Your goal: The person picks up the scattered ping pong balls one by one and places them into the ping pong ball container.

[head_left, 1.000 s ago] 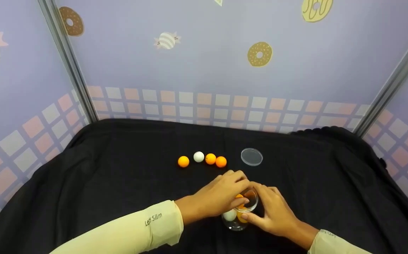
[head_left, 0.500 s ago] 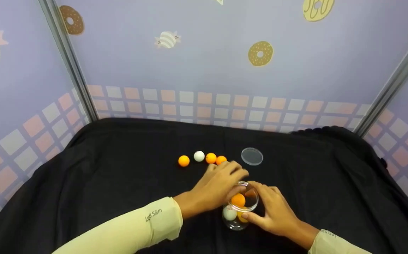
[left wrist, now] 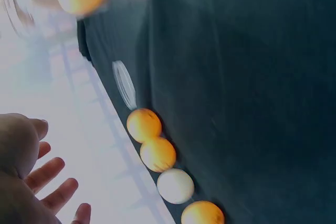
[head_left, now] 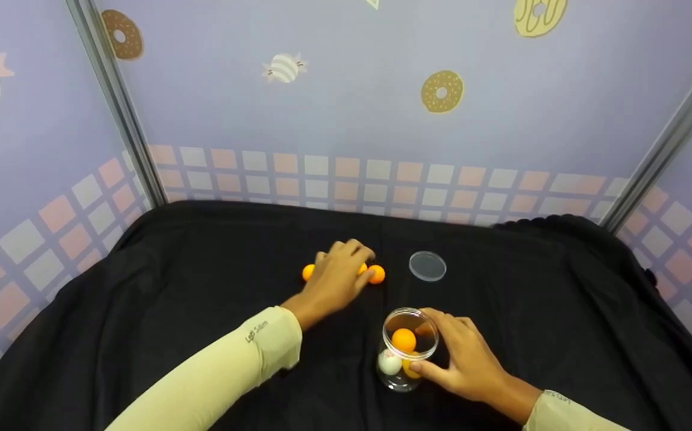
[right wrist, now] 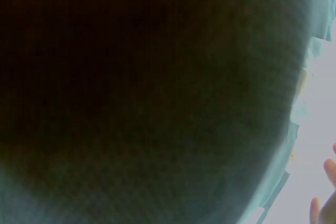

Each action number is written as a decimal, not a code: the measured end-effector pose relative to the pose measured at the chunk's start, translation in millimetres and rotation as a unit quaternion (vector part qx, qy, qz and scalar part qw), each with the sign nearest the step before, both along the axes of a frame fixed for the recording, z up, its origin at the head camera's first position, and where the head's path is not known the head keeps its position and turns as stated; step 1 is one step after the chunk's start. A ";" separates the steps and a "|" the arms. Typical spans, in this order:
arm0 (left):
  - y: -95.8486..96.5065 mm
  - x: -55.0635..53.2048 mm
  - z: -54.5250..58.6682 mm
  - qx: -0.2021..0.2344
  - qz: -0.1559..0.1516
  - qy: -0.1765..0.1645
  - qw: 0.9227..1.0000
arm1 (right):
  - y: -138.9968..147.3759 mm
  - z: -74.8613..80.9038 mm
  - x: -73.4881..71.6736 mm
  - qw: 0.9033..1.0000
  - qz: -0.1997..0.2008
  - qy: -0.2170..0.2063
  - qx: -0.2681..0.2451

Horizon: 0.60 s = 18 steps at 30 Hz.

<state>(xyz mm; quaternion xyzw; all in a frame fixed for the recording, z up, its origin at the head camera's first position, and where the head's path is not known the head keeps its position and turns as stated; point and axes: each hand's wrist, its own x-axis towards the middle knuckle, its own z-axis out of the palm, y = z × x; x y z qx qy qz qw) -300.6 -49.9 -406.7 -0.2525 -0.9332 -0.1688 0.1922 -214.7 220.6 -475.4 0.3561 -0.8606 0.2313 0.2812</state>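
My right hand (head_left: 466,359) grips a clear round jar (head_left: 398,384), thumb in front and fingers behind its rim. Inside are a white ping-pong ball (head_left: 389,362), an orange ping-pong ball (head_left: 404,340) and, partly behind the thumb, another orange one. My left hand (head_left: 335,276) is over a row of ping-pong balls on the cloth, fingers apart and holding nothing. The left wrist view shows that row: a white ball (left wrist: 175,186), hidden by the hand in the head view, and three orange ones, among them the end ball (head_left: 376,274). Dark blur fills most of the right wrist view.
A clear round lid (head_left: 427,266) lies flat to the right of the row, beyond the jar. Black cloth (head_left: 214,299) covers the table. Patterned panels (head_left: 346,120) enclose it at the back and sides, with metal posts (head_left: 121,114) at the corners.
My left hand has left the jar mouth, moving away and left to the ball row. An orange ball it covered at the jar now shows inside. My right hand has stayed on the jar.
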 end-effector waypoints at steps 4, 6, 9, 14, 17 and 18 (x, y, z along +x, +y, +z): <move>-10.8 -15.8 -6.1 0.008 0.035 -0.017 0.999 | 0.0 0.0 0.5 1.000 -0.001 -0.003 0.000; -16.4 -22.6 -8.8 0.008 0.053 -0.027 0.998 | 0.0 0.3 0.3 1.000 0.000 -0.004 0.002; -23.3 -32.0 -13.2 0.002 0.079 -0.055 0.995 | 0.7 0.6 0.1 1.000 -0.002 -0.006 0.007; -34.5 -43.8 -21.3 -0.014 0.113 -0.112 0.987 | 0.8 1.7 0.3 1.000 -0.005 -0.019 0.009; -40.7 -48.1 -26.8 -0.028 0.130 -0.140 0.981 | 0.7 1.5 0.7 1.000 -0.006 -0.022 0.010; -42.6 -49.1 -28.7 -0.030 0.132 -0.146 0.980 | 0.8 1.4 0.8 1.000 -0.007 -0.021 0.011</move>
